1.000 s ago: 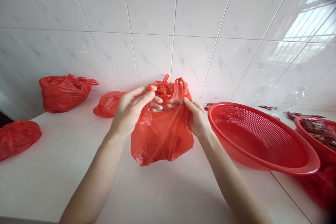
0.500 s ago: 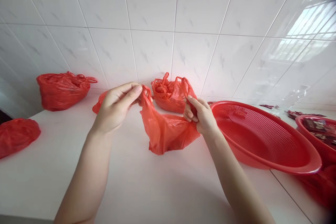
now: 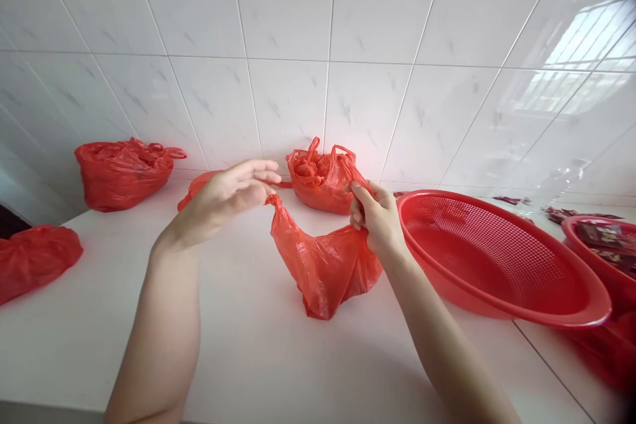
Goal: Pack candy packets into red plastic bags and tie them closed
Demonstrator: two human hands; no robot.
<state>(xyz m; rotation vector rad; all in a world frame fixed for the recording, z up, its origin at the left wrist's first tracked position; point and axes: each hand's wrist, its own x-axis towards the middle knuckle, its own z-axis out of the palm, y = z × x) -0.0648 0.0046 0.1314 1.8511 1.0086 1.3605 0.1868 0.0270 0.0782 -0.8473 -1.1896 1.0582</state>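
Observation:
A small red plastic bag (image 3: 322, 268) hangs between my two hands above the white counter (image 3: 248, 358). My left hand (image 3: 223, 199) pinches one handle of it at the upper left, with the other fingers spread. My right hand (image 3: 375, 218) grips the other handle at the upper right. The bag sags in a U between them, its bottom near the counter. Behind it, against the tiled wall, stands another red bag (image 3: 318, 175) with tied handles.
A large red perforated basket (image 3: 497, 258) lies right of my right hand. A second red basket (image 3: 601, 245) with dark packets is at the far right. More red bags sit at the back left (image 3: 122, 172), the far left (image 3: 34, 258) and behind my left hand (image 3: 196, 187).
My hands have drawn apart, stretching the bag's opening wide. The bag has dropped lower and sags between them. My left fingers have spread out.

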